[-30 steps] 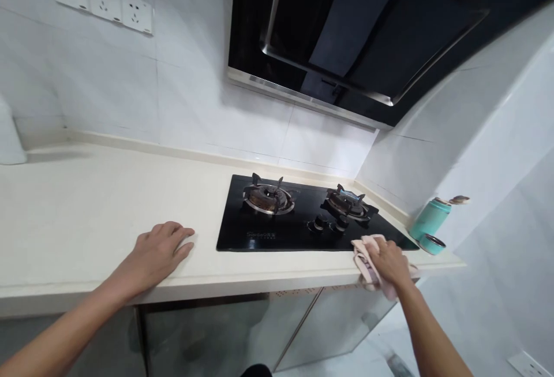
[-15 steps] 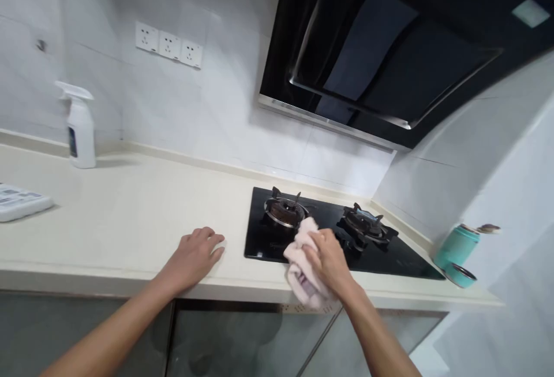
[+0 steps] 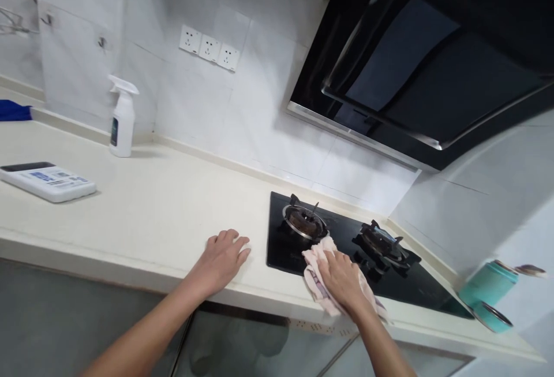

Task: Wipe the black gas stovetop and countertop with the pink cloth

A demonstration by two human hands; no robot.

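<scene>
My right hand [image 3: 343,280] lies over a pale pink cloth [image 3: 319,291], pressing it down at the front edge of the black gas stove [image 3: 285,257]. Part of the cloth drapes towards the counter's front edge, and the palm hides its middle. Just behind the fingers stands the left burner [image 3: 304,221]; the right burner [image 3: 383,244] is further along. My left hand [image 3: 224,262] rests on the cream countertop [image 3: 173,209], left of the stove. Its fingers are loosely bent and apart, with nothing in them.
A white spray bottle [image 3: 123,120] stands at the back left near the wall. Left of it lies a blue cloth [image 3: 14,110], with a white flat pack [image 3: 54,180] in front. Turquoise containers [image 3: 489,284] sit at the right end. A black range hood [image 3: 389,65] overhangs the stove.
My right hand has flattened the bunched cloth, which now spreads out along the stove's front edge. The view has turned left, bringing the blue cloth into sight. My left hand stays on the countertop.
</scene>
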